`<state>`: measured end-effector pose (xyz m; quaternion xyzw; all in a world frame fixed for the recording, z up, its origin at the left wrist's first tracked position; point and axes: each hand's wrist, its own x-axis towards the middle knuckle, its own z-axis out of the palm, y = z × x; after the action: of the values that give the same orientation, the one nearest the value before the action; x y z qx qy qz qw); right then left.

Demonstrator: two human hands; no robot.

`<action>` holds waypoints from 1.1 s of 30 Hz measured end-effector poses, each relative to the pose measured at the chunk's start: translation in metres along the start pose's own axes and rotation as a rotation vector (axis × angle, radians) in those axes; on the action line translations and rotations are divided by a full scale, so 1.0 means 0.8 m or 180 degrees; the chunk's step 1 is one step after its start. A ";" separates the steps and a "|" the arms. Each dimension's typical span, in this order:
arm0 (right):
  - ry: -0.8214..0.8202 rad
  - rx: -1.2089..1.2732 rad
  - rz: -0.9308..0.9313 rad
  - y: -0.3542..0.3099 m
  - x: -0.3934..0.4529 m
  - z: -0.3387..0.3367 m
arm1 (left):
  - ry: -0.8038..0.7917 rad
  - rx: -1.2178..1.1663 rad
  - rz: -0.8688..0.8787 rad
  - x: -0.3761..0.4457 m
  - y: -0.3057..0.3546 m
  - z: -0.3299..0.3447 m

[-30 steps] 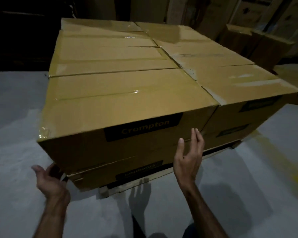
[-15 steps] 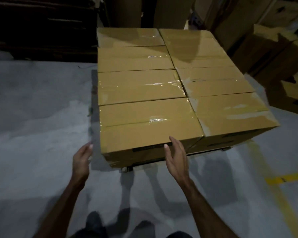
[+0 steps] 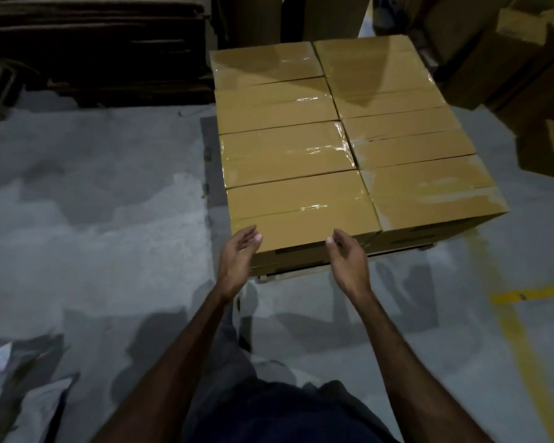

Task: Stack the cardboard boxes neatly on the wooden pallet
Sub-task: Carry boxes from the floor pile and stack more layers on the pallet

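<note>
Several taped brown cardboard boxes sit in two tidy columns on a low wooden pallet, of which only the front edge shows. The nearest left box faces me. My left hand hovers at that box's front left corner, fingers apart, holding nothing. My right hand hovers in front of the same box toward its right end, also open and empty. Neither hand grips the box.
The grey concrete floor stretches left and in front of the pallet. Yellow floor lines run at the right. More cardboard boxes stand at the back right, and dark flattened stacks fill the back left.
I have risen and drawn back from the stack, so it looks smaller and farther. Both hands came off the front box and moved closer together in front of it.
</note>
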<state>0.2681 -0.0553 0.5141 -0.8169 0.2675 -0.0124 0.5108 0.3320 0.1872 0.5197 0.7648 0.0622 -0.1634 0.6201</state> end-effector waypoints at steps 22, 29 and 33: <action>0.1129 0.0260 0.0541 -0.094 0.028 0.058 | -0.1396 0.0815 0.0513 0.187 0.076 -0.028; 0.1802 0.0538 0.0753 -0.029 -0.014 -0.038 | -0.2004 0.1010 0.0868 0.148 0.114 0.112; 0.1908 0.0718 0.0770 0.037 -0.036 -0.116 | -0.2198 0.1143 0.0939 0.095 0.125 0.208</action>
<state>0.2037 -0.1288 0.5410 -0.6777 0.4976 -0.2207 0.4944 0.4047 -0.0048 0.5583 0.7618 -0.2891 -0.3279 0.4781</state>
